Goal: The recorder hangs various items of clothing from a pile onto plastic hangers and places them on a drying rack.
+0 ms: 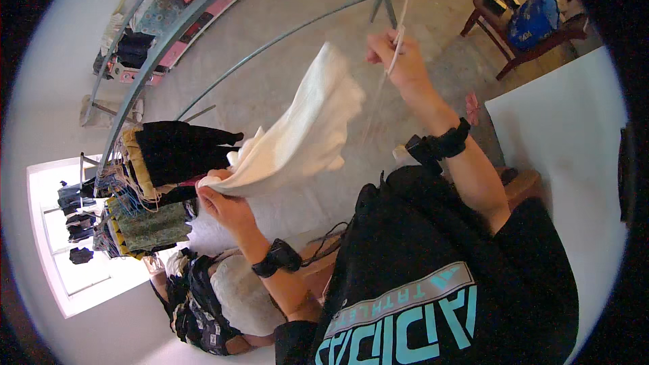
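My left hand pinches one end of a white cloth, possibly a garment. From there the cloth stretches up and to the right in the air, its far end loose and its lower edge wavy. Higher up on the right, my right hand grips a thin pale rod-like thing, perhaps a clothes hanger seen edge-on. It is blurred, so its full shape cannot be made out. A gap separates the cloth from my right hand.
Left of me, a metal rack bears dark clothes and tangled hangers. A stuffed pile of bags lies below. A wooden chair holding a blue bag stands at upper right, near a white surface.
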Demonstrator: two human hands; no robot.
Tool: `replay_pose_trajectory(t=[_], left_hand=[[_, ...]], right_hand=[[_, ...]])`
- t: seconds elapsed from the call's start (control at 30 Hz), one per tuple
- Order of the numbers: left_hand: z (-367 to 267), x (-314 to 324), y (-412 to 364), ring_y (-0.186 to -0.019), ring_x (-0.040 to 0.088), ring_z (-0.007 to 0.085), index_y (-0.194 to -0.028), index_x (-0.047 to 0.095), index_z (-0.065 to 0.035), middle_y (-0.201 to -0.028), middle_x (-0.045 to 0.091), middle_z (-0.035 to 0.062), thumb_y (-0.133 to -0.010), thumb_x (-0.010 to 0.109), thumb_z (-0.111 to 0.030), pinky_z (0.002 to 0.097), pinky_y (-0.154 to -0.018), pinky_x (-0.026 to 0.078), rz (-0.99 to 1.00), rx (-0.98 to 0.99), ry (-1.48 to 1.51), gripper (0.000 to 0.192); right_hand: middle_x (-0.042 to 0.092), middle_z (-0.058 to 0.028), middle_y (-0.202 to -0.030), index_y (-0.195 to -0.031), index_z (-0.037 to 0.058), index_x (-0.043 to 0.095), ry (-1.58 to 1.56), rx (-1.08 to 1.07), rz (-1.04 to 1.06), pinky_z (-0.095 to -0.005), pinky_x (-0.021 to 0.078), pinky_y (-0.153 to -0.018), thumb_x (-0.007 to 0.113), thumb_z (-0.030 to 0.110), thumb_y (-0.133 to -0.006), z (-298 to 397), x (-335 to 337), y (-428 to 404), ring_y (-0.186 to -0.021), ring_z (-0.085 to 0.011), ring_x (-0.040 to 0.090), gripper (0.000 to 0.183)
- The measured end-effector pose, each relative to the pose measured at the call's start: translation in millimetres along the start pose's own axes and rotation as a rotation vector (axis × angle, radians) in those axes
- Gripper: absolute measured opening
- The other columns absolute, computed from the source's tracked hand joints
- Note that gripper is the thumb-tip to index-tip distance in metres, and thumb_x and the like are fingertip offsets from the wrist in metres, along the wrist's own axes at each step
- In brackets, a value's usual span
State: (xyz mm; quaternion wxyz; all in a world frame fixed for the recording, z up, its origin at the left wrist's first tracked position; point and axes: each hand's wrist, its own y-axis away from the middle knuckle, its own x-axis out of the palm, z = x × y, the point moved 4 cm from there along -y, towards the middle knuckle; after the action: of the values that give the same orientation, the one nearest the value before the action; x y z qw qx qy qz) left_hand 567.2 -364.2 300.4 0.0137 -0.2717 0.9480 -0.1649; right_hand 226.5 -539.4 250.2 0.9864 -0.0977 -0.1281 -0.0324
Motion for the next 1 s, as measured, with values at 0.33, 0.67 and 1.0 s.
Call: replay_pose_trajectory(t=[0.33, 0.67, 1.0], left_hand=[[-58.3, 40.1, -1.2, -0.064, 0.041, 0.0091, -0.082, 0.054, -0.0003, -0.070, 0.049, 0.0003, -0.098, 0.046, -0.029, 0.0240, -0.057, 0.033, 0.394, 0.164, -0.560, 0.034], [-81.0, -9.5, 19.3, -0.059, 0.043, 0.0158, -0.078, 0.052, -0.0013, -0.066, 0.044, 0.0065, -0.078, 0.073, -0.014, 0.0287, -0.054, 0.038, 0.217, 0.088, -0.875, 0.025], [20.3, -35.5, 16.5, -0.069, 0.059, 0.0204, -0.100, 0.062, 0.0006, -0.080, 0.064, 0.0122, -0.078, 0.069, -0.014, 0.0339, -0.066, 0.046, 0.473, -0.242, -0.834, 0.028]], right_hand=[[0.053, 0.0021, -0.065, -0.090, 0.0055, 0.064, 0.058, 0.025, 0.765, -0.0260, 0.0359, -0.053, 0.075, 0.034, -0.075, 13.4, 146.5, 75.1, -0.061, -0.0073, 0.045, 0.034], [0.058, -0.0129, -0.064, -0.078, 0.0040, 0.062, 0.280, -0.375, 0.984, -0.0358, 0.0408, -0.054, 0.071, 0.028, -0.069, -0.5, 175.1, 94.1, -0.056, -0.0255, 0.053, 0.028], [0.061, -0.0164, -0.070, -0.085, 0.0058, 0.064, 0.521, -0.519, 0.609, -0.0388, 0.0442, -0.056, 0.071, 0.022, -0.068, 67.9, 156.1, 41.6, -0.064, -0.0336, 0.059, 0.024]])
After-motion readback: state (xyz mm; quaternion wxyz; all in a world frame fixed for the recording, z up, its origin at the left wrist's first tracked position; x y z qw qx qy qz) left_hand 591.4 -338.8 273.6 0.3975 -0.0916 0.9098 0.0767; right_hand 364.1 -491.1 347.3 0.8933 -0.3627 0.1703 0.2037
